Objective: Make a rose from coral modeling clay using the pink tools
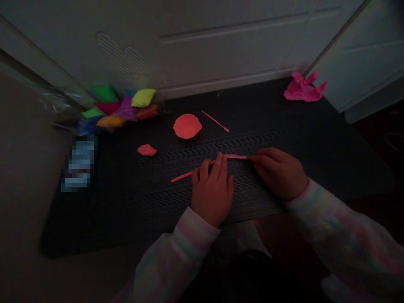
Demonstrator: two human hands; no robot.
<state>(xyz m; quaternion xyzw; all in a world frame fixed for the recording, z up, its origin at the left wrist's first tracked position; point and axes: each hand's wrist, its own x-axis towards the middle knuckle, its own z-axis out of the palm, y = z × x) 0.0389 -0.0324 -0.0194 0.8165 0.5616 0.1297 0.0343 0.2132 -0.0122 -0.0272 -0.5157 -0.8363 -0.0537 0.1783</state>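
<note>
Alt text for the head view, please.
Two bare hands work a thin strip of coral modelling clay on a dark tabletop: the right hand pinches one end, the left hand lies across it. A clay bowl, a small clay piece and colourful clay packets lie beyond.

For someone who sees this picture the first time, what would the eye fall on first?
The bright packets in the far left corner stand out first. Next come the red clay bowl mid-table and the thin red strip held between the left hand and right hand.

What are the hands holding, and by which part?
A thin strip of orange-red clay: the right hand pinches one end, and the left hand lies across its middle.
</note>
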